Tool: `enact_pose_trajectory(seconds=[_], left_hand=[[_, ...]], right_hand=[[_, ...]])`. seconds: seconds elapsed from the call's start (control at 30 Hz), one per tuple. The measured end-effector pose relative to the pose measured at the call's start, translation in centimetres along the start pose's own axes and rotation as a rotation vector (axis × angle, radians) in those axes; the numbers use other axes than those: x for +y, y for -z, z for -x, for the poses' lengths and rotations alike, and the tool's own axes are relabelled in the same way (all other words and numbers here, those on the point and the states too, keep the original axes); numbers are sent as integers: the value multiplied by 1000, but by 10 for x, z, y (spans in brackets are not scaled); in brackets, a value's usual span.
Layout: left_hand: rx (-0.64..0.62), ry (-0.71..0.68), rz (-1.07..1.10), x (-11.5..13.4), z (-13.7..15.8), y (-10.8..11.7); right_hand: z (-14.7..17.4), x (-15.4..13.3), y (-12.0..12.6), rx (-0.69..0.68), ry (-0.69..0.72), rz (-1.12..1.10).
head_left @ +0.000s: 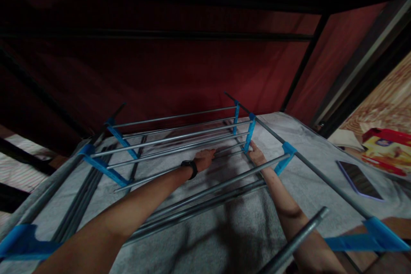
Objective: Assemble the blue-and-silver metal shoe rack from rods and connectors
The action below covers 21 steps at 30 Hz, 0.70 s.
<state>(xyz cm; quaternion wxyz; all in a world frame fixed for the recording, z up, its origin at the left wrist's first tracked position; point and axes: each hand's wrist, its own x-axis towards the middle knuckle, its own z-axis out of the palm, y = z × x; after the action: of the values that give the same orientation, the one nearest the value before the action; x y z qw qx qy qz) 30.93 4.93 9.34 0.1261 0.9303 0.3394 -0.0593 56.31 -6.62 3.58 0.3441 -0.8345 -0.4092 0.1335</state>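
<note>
A rack frame of grey metal tubes (180, 138) joined by blue plastic brackets lies on a pale cloth. My left hand (204, 159), with a dark band on its wrist, is closed around a thin tube (229, 149) low inside the frame. That tube's far end meets the lower part of a blue bracket (249, 133) on the right side. At that same bracket, my right hand (257, 155) has its fingers around the lower end, the thumb pointing up. Some of its fingers are hidden. Another blue bracket (109, 173) faces it on the left side.
Several loose tubes (84, 197) lie on the cloth at left. A phone (358, 180) rests at right, near a red and yellow box (388, 150). In the foreground a tube end (316, 218) sticks up. Dark bars and a red sheet (180, 72) stand behind.
</note>
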Motion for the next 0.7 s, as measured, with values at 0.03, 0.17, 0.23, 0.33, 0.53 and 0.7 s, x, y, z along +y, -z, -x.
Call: enact_pose_trajectory(seconds=[0.03,0.17,0.23,0.33,0.53,0.7], left_hand=[[2,0,2,-1,0,0],[1,6,2,-1,0,0],[1,9,-1,-2,0,0],[8,15,-3,-1,1,0],[8,25,16,0,0,0],[18,28,28,1,-2,3]], right_hand=[[0,0,0,-13,-8,-19],[0,-1,2,-19,-59,-46],[-1,0,2,-15,-60,-52],[-1,1,2,-33,-25,-44],[0,1,3,-27,3,20],[-2,3,3,-16,48,70]])
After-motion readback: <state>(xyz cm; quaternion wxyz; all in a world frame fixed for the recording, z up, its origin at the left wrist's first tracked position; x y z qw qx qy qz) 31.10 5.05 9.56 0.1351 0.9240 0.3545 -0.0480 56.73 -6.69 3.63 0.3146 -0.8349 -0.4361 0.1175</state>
